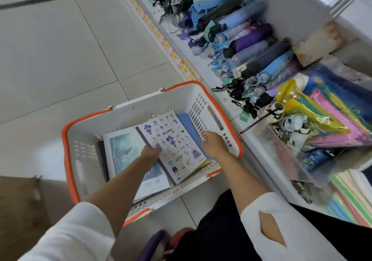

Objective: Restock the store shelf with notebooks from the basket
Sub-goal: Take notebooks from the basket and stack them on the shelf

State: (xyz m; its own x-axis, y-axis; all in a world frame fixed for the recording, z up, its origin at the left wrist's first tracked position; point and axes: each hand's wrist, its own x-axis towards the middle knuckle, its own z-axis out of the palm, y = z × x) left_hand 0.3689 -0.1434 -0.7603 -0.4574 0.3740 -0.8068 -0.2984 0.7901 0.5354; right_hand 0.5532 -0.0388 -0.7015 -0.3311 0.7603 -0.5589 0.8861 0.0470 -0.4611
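An illustrated notebook (175,146) is held tilted inside the basket (141,107), near its right wall. Its spine edge is gripped by the left hand (150,153), and its right edge is pinched by the curled fingers of the right hand (213,147). A picture-covered notebook (122,150) and a blue notebook (187,122) lie beneath it. The basket's right side is set just beside the shelf (203,75) front edge; open floor (60,49) is seen to its left. The shelf is crowded with folded umbrellas (251,39), plastic packets (332,120) and a stack of books (352,196).
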